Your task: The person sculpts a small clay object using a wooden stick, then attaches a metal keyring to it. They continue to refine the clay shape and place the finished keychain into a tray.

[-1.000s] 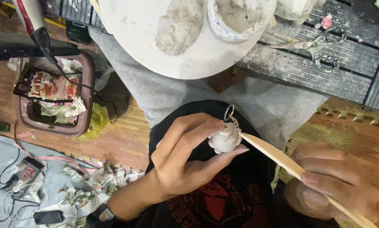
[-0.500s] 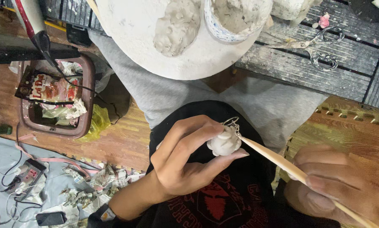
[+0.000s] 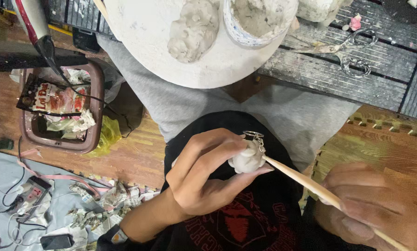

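My left hand [image 3: 208, 174] pinches a small white clay figure [image 3: 247, 159] with a metal keyring loop [image 3: 255, 135] on top, held over my lap. Fingers curl round the figure from the left and below. My right hand [image 3: 373, 211], blurred at the lower right, grips a long thin wooden stick [image 3: 306, 182]. The stick's tip touches the right side of the figure.
A round white board [image 3: 153, 37] above carries a lump of grey clay [image 3: 193, 30] and a bowl of clay [image 3: 259, 18]. Scissors [image 3: 343, 53] lie on the dark slatted surface. A brown bin [image 3: 62, 109] with wrappers stands left, cables and paper scraps [image 3: 92, 209] below it.
The view has shifted slightly; the figure and both hands sit a little lower in frame. The stick tip stays against the figure's right side.
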A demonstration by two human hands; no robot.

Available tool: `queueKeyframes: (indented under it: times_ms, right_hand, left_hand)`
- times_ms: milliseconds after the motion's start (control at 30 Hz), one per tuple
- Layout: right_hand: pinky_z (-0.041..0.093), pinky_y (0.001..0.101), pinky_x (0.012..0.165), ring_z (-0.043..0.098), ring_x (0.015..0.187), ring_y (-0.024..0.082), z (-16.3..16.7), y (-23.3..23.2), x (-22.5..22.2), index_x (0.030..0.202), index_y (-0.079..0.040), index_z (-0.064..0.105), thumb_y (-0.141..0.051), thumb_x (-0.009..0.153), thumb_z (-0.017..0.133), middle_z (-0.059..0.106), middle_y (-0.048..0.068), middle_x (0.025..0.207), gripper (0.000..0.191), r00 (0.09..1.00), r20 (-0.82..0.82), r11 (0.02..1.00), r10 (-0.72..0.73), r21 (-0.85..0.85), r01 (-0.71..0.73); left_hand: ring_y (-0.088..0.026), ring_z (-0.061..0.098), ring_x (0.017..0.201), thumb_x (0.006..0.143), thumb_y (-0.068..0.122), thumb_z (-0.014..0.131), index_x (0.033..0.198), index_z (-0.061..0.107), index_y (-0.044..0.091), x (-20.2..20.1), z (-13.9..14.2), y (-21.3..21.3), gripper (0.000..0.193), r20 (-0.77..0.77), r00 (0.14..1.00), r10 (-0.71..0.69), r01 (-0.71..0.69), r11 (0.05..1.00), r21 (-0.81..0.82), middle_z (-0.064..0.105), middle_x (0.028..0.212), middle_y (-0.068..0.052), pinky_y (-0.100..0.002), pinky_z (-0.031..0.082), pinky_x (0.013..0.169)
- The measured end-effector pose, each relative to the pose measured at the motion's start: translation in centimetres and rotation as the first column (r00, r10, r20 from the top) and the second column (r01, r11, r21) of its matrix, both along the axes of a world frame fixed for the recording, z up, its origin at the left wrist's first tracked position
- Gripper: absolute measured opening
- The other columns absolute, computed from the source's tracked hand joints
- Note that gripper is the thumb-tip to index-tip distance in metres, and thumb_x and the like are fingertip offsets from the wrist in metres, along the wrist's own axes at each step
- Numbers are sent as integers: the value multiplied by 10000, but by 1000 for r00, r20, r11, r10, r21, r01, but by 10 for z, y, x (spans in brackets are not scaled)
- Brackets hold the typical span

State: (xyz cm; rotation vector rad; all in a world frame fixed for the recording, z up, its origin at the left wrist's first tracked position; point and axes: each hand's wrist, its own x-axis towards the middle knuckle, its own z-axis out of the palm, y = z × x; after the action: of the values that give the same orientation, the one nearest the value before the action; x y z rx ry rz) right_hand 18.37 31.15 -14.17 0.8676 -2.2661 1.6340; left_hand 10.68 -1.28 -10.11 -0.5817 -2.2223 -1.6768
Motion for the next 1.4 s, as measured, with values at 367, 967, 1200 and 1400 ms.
queueKeyframes:
  times_ms: [367,967,1200,1400]
  right_hand:
    - [637,377,680,737,773,191,20,-3,-7,1133,-69,614,-184,965,670,689,70,841,211,995,-53,968,81,241,-66]
    - [545,259,519,704,691,110,1,-17,-9,999,-148,700,-412,1090,392,685,59,859,416,949,-204,971,-239,-38,236]
    - [502,304,381,584,491,143,1,-16,-20,1093,-96,560,-294,1075,460,635,54,633,222,959,42,933,-280,-223,282]
    - [499,321,408,558,451,123,-5,-21,-29,1141,-54,531,-249,1083,469,583,110,686,213,929,-93,927,-359,-148,344]
  left_hand:
    - [-223,738,1033,854,95,978,1212,624,-11,-2,-1,-2,514,-54,998,13,-15,999,-42,644,1166,-154,-266,665,790]
    - [-236,757,999,852,147,959,1257,589,-36,0,-2,-1,578,8,1000,-4,3,997,82,683,1159,-172,-282,664,821]
    - [-218,762,1054,867,123,937,1318,600,-44,6,-6,-2,587,151,984,-95,63,976,208,697,1207,-199,-275,676,839]
    - [-262,733,1141,1019,5,787,1450,525,-106,11,-11,-7,517,364,769,-525,151,703,695,666,1288,-239,-385,662,1004]
